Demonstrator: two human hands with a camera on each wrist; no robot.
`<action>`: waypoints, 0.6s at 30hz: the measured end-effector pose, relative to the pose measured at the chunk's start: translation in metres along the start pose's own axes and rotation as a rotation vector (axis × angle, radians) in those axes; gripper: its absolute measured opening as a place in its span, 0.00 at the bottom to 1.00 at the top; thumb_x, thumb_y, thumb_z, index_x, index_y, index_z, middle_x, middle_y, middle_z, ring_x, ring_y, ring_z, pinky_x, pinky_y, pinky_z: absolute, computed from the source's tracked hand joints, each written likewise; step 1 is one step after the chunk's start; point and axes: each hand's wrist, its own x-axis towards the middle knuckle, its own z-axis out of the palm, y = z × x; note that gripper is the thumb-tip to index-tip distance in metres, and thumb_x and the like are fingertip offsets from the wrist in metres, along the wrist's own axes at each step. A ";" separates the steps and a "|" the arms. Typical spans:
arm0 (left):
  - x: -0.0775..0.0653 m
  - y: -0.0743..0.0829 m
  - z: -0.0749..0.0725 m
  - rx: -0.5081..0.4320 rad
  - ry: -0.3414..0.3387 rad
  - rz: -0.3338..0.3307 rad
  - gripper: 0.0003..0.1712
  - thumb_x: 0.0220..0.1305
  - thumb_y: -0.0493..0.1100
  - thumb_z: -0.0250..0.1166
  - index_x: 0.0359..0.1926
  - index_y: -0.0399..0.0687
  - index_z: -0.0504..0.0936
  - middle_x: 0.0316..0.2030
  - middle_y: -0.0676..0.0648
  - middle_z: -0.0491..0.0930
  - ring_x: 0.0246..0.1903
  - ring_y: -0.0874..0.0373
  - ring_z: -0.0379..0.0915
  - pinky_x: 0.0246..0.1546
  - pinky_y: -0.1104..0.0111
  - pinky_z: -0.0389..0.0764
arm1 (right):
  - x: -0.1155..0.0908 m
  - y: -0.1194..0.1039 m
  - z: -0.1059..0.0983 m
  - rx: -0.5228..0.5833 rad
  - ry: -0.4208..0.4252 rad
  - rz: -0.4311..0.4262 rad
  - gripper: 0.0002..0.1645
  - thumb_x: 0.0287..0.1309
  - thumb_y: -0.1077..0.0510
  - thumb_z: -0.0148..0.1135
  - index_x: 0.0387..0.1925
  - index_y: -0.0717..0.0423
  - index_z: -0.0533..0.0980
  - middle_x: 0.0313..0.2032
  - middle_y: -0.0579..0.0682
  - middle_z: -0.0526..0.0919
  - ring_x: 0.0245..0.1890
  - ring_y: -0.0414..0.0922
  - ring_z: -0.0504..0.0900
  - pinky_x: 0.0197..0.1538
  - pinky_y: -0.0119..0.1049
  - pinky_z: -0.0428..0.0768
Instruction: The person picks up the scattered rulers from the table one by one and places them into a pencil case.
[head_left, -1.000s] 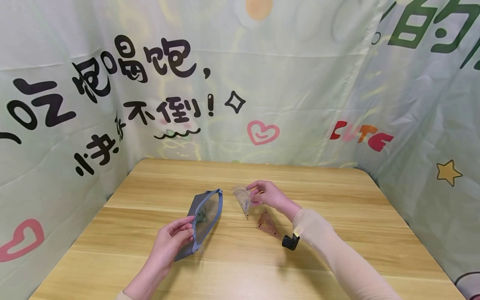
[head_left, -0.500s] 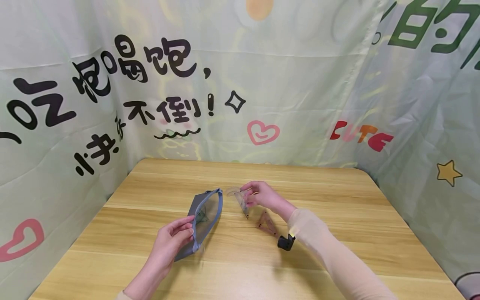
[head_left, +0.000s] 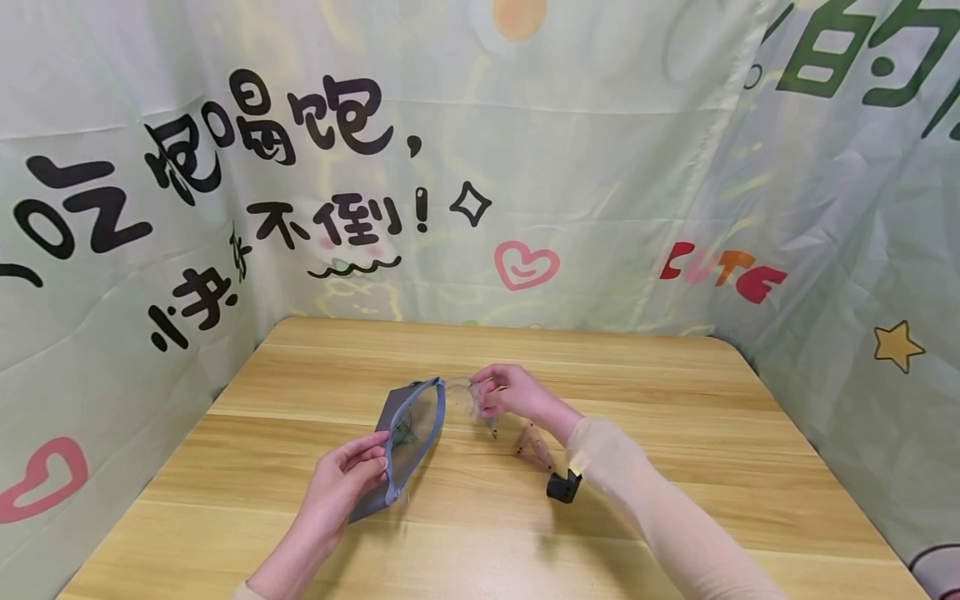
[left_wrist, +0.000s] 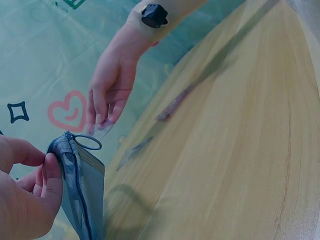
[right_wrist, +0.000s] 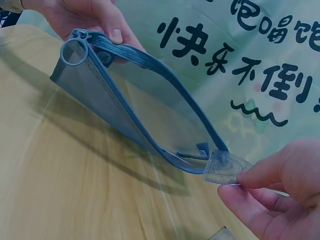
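Observation:
My left hand pinches the side of a blue-grey mesh zip pouch, whose zipped mouth gapes toward the right. Between thumb and fingertips, my right hand holds a clear protractor. In the right wrist view the protractor's edge overlaps the far end of the pouch's mouth. Small dark items show inside the pouch. Below my right hand lies a clear set square, partly hidden by the fingers in the head view. Nearer to me is a pinkish triangular set square.
The wooden table extends well to the right of my arm. Printed cloth hangs around its back and sides. A black wrist camera sticks out from my right sleeve, just in front of the pinkish set square.
My right hand has moved left with the protractor, bringing it close to the pouch's mouth. My left hand and the pouch have stayed in place.

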 end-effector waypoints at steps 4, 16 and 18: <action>0.001 0.000 0.001 0.001 -0.003 -0.005 0.25 0.64 0.27 0.58 0.63 0.33 0.73 0.40 0.52 0.75 0.38 0.65 0.74 0.41 0.77 0.84 | 0.000 -0.002 0.003 -0.004 -0.005 0.002 0.23 0.60 0.73 0.56 0.59 0.69 0.72 0.37 0.55 0.77 0.30 0.42 0.82 0.48 0.48 0.88; 0.000 0.000 -0.002 0.000 0.003 0.005 0.25 0.65 0.28 0.59 0.64 0.32 0.72 0.39 0.52 0.76 0.38 0.65 0.74 0.40 0.77 0.83 | 0.004 -0.005 0.011 -0.001 -0.023 -0.003 0.24 0.60 0.73 0.56 0.59 0.69 0.71 0.38 0.56 0.77 0.30 0.42 0.82 0.51 0.52 0.86; 0.000 0.000 -0.002 0.000 0.004 0.002 0.25 0.65 0.28 0.59 0.64 0.32 0.72 0.39 0.52 0.76 0.37 0.65 0.75 0.40 0.77 0.83 | 0.005 -0.005 0.012 0.002 -0.026 -0.001 0.23 0.60 0.73 0.56 0.58 0.69 0.72 0.37 0.55 0.77 0.30 0.42 0.82 0.51 0.51 0.86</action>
